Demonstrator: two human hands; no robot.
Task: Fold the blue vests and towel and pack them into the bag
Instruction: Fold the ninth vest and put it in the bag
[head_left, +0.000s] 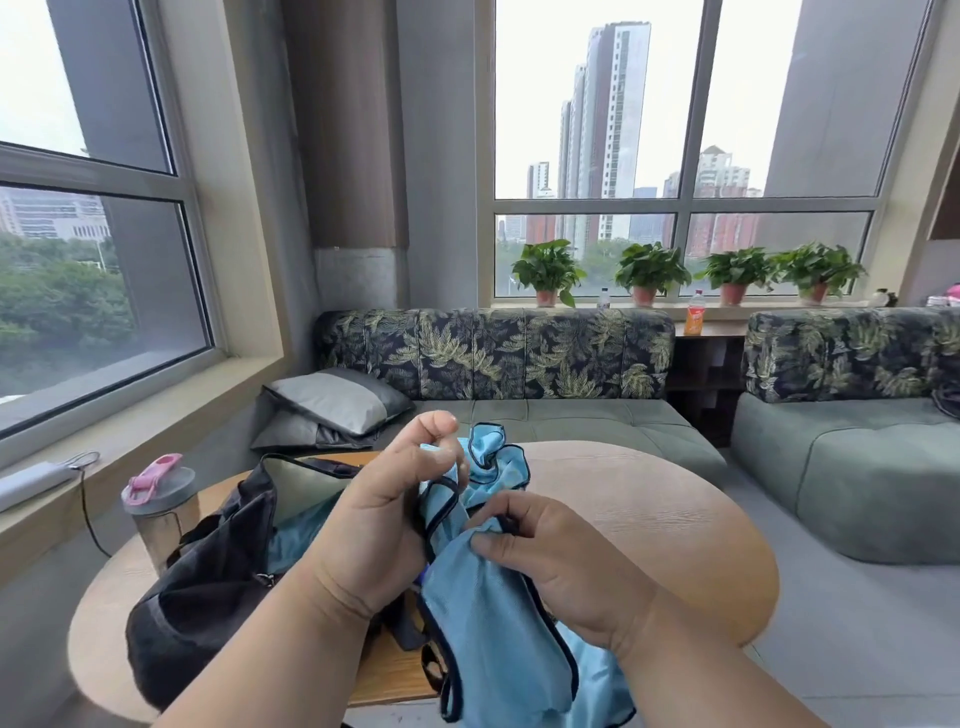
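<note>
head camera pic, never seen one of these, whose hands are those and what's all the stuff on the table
There is no machine here. The single picture comes from a wide-angle camera worn on a person's head, looking forward and down, so the two bare arms reaching in from the bottom are the wearer's own, and the room looks bent at the edges.

Both hands hold one blue vest with dark trim, lifted above the table. The left hand grips its trimmed strap; the right hand pinches the fabric.

On the round wooden table lies an open dark bag, with some blue cloth showing inside it. Beside the bag stands a bottle with a pink lid. Behind the table are sofas, and potted plants on the windowsill.
</note>
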